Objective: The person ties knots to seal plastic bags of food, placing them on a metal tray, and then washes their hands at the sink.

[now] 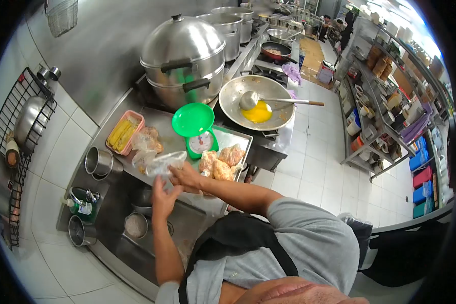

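Observation:
My right hand (186,177) is closed on the edge of a clear plastic bag (163,163) over the metal counter. Just below the bag, my left hand (164,198) is slightly blurred, its thumb and fingers apart. Behind them stands a green scale (201,144) with a round green pan (193,119). Filled plastic bags (223,169) lie on the tray right of the scale, and more filled bags (146,139) lie to its left. A pink container (125,133) holds yellow strips.
A large lidded steamer (184,61) stands behind the scale. Right of it, a wok (257,103) holds yellow liquid and a ladle (249,100). The sink (187,223) is near my left forearm, with metal pots beside it. Shelving (380,96) lines the right; a person (325,24) is far back.

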### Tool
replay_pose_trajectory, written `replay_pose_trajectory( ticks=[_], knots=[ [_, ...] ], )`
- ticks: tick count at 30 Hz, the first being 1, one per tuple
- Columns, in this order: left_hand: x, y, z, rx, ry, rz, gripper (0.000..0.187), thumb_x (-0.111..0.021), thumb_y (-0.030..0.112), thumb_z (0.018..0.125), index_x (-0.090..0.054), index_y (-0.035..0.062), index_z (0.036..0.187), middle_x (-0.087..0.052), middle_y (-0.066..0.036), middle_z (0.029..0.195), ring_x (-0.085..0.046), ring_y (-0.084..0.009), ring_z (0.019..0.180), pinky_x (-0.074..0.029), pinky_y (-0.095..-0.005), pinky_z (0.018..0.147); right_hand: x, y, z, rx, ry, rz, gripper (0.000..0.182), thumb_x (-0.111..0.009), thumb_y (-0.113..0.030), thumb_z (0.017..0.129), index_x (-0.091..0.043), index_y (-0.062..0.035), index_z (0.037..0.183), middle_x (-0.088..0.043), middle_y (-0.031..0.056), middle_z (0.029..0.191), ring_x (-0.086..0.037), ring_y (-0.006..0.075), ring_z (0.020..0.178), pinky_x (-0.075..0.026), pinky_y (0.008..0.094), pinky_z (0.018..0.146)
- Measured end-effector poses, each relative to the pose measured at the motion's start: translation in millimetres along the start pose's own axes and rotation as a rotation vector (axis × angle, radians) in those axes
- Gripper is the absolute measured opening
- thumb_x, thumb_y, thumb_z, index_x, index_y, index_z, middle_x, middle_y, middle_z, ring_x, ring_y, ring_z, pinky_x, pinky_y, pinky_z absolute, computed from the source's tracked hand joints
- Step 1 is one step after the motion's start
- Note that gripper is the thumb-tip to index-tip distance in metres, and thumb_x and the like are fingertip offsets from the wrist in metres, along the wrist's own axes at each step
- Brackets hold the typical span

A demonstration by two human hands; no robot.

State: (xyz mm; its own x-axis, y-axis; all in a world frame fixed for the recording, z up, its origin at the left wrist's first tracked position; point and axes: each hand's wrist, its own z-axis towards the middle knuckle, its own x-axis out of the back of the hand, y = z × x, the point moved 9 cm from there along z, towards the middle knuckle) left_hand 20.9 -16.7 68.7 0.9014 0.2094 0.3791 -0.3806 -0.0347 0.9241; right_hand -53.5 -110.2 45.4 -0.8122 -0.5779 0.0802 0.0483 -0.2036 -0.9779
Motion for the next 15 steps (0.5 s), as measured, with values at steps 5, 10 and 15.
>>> replay_pose_trajectory(
  ticks=[5,10,15],
  knots=[
    [-46.7,-47.1,-42.2,0.518,-0.248,-1.079,0.046,-0.044,0.041,0.092,-0.045,0.0065,0.122,-0.061,-0.012,0.099,-0.061,-0.0265,0.091,-0.05,-0.0393,0.08,-45.4,-38.2,-30.8,0.633,-0.249,-0.434,0.018,-0.055,-0.018,0.079,-0.061,-0.0086,0.092,-0.057,0.007,0.08,-0.054,0.023,0.076,-0.042,0.0386,0.075],
    [-60.5,-82.4,-16.9,0.552,-0.289,-1.787,0.039,-0.046,0.035,0.092,-0.047,0.0077,0.12,-0.06,-0.011,0.101,-0.061,-0.0247,0.089,-0.052,-0.0382,0.076,-55.1,-57.1,-79.1,0.729,-0.317,-0.726,0.051,-0.063,-0.025,0.069,-0.055,-0.0153,0.119,-0.04,0.0114,0.132,-0.034,0.0305,0.127,-0.022,0.054,0.103],
    [-22.2,-146.5,23.7,0.6,-0.382,-1.048,0.022,-0.052,0.028,0.089,-0.058,0.0077,0.093,-0.06,-0.004,0.072,-0.059,-0.016,0.064,-0.05,-0.0276,0.055,-51.1,-55.7,-104.2,0.641,-0.387,-0.597,0.049,-0.056,-0.034,0.085,-0.047,-0.0138,0.129,-0.033,0.0155,0.138,-0.024,0.033,0.132,-0.017,0.0595,0.103]
  ],
)
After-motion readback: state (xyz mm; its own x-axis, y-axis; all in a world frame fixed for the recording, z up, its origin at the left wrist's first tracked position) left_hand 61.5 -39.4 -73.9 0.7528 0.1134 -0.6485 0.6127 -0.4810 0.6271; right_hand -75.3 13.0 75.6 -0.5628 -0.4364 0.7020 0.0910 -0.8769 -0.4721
